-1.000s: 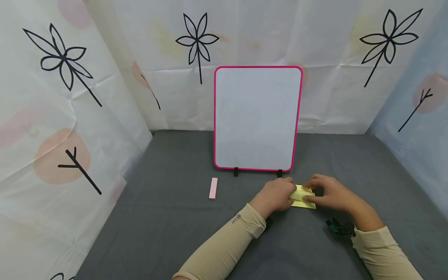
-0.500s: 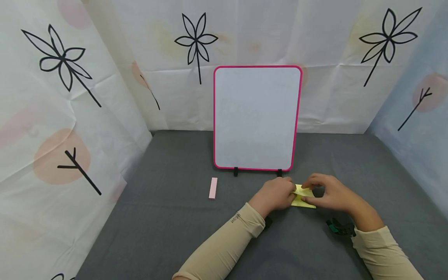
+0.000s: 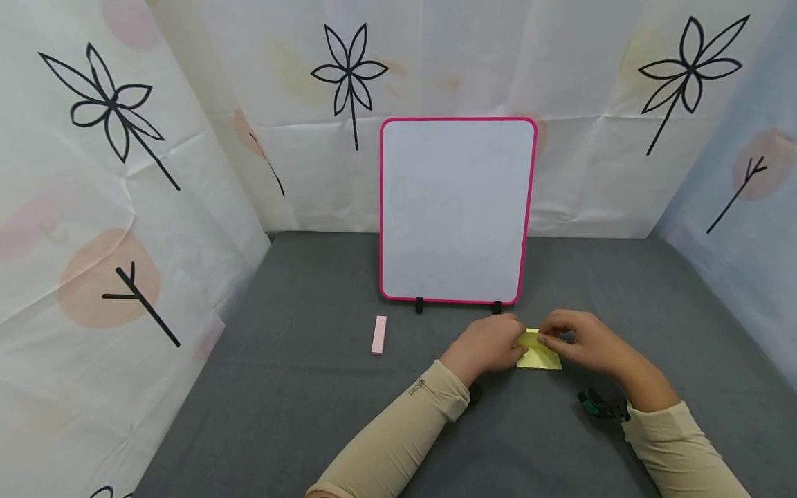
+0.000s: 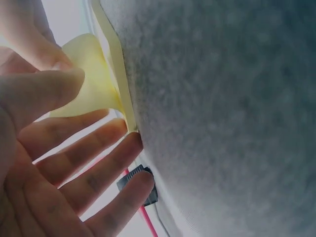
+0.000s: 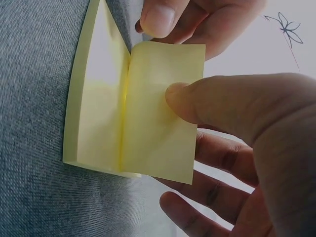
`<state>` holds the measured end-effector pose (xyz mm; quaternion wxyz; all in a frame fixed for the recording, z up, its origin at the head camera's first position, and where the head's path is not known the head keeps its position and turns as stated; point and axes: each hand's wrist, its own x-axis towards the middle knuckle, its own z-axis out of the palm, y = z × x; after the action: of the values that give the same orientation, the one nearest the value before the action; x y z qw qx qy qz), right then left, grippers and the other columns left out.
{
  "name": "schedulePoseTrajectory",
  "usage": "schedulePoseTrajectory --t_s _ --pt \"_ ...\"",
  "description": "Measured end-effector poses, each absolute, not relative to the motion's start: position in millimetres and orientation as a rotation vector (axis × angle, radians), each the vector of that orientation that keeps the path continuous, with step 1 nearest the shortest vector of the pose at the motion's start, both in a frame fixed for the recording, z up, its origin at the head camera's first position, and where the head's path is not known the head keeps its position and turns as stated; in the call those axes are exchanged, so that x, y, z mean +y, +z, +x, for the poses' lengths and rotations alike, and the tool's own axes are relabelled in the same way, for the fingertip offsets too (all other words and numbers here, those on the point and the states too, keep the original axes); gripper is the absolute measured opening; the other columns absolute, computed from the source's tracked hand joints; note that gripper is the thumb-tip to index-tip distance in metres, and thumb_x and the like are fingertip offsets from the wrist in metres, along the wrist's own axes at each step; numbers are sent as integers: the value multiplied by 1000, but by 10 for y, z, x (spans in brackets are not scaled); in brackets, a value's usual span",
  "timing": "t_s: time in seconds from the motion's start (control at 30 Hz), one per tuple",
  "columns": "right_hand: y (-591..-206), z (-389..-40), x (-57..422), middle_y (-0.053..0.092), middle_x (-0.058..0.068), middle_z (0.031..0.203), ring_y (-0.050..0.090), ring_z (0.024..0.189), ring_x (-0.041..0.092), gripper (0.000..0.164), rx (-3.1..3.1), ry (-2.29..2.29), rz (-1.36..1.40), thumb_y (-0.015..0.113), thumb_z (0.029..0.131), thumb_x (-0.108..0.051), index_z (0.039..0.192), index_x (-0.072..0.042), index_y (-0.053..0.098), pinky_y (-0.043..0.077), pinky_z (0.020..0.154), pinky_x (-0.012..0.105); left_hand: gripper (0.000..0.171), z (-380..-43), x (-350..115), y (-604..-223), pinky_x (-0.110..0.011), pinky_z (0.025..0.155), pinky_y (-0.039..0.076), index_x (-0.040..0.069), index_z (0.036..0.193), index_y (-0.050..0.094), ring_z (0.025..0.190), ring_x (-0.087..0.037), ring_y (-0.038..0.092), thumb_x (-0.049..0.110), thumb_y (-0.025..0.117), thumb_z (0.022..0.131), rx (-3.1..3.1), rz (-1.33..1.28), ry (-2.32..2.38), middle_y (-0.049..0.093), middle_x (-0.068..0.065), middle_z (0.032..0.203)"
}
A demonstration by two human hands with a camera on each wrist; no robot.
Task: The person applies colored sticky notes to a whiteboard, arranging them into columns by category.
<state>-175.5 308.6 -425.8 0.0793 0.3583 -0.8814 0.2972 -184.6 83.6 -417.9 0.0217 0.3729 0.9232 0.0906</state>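
A pad of yellow sticky notes (image 3: 540, 359) lies on the grey cloth. In the right wrist view, its top sheet (image 5: 153, 143) stands up from the pad along a crease. My right hand (image 3: 591, 340) pinches this sheet, thumb on the near face and fingers behind. My left hand (image 3: 484, 346) is at the pad's left edge. In the left wrist view its fingers are nearly straight, with fingertips right at the pad's edge (image 4: 118, 69), and its thumb overlaps the raised sheet. From the head camera, both hands cover parts of the pad.
A whiteboard (image 3: 457, 207) with a pink frame stands behind the hands on small black feet (image 3: 420, 305). To the left, a narrow pink strip-shaped block (image 3: 379, 335) lies on the grey cloth (image 3: 299, 401). White patterned fabric (image 3: 249, 62) encloses the back and sides.
The sheet's near edge has lifted away from the pad. My right thumb has moved up toward its fingertips. My left hand stays almost still at the pad's left edge.
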Motion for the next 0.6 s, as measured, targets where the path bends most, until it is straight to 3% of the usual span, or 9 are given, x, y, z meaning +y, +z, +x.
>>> schedulePoseTrajectory --t_s 0.2,0.6 --pt "-4299 -1777 3118 68 -13 90 61 80 -5 20 -2665 880 1014 81 90 -1 93 -20 75 54 65 28 13 -1855 807 -4132 -18 61 39 18 102 75 73 -4 52 29 69 104 2904 1200 298 64 6 90" --pt "-4318 -1790 3165 68 -12 93 63 82 -4 16 -2716 877 949 79 93 -4 95 -20 75 56 69 28 28 -1785 797 -4018 -14 70 49 18 129 76 87 -3 62 30 69 105 2926 1333 299 71 5 110"
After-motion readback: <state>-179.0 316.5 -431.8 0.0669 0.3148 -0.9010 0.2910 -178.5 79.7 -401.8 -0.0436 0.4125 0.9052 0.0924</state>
